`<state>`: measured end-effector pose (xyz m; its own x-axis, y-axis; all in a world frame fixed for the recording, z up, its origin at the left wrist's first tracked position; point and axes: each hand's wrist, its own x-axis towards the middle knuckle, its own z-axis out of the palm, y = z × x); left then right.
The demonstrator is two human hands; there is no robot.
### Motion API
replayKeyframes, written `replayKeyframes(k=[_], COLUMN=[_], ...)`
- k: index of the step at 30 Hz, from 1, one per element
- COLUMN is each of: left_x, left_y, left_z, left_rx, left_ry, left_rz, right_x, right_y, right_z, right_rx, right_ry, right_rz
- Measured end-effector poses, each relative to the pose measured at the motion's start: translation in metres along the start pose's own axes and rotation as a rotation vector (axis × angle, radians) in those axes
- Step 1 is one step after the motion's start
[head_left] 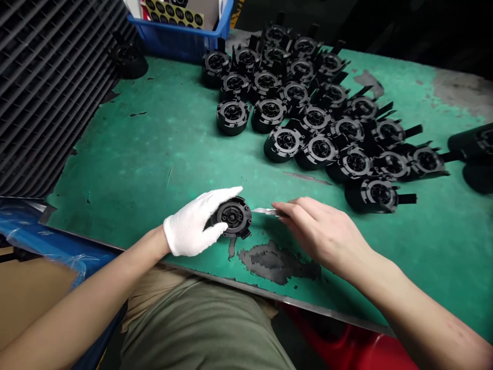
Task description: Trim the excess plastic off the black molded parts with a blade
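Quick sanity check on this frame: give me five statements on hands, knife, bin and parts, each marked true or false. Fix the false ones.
1. The left hand wears a white glove. True.
2. The right hand is gloved as well. False: it is bare.
3. The right hand holds a small knife, its tip pointing toward the round black part in the left hand. True.
4. The blue bin stands at the near edge of the green table. False: it is at the far side.
5. Only three other black parts stand on the table. False: well over a dozen do.

Gloved left hand in a cupped grip, bare right hand in an apparent fingertip pinch.
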<state>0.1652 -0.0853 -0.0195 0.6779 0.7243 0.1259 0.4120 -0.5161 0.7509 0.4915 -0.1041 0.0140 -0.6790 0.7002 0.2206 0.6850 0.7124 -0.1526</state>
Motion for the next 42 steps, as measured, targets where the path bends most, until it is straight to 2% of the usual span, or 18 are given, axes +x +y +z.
replayKeyframes(k=[4,8,15,24,42], left_x=[0.002,0.006,0.007,0.006,0.007], left_y=[-0.004,-0.003,-0.003,-0.004,-0.003], left_z=[0.013,0.018,0.018,0.018,0.017], left_rx=[0.019,0.091,0.102,0.088,0.071], left_ry=[0.055,0.102,0.111,0.111,0.112], left_rz=[0.000,0.040,0.049,0.037,0.040], right_x=[0.011,0.020,0.023,0.023,0.027], right_y=[0.002,-0.001,-0.010,-0.004,0.000], right_z=[0.007,0.009,0.013,0.014,0.013], right_rx=[-0.024,-0.053,-0.055,-0.048,0.003], right_ry=[-0.025,-0.018,0.005,-0.036,-0.038], right_rz=[-0.063,-0.105,-0.090,-0.103,-0.120])
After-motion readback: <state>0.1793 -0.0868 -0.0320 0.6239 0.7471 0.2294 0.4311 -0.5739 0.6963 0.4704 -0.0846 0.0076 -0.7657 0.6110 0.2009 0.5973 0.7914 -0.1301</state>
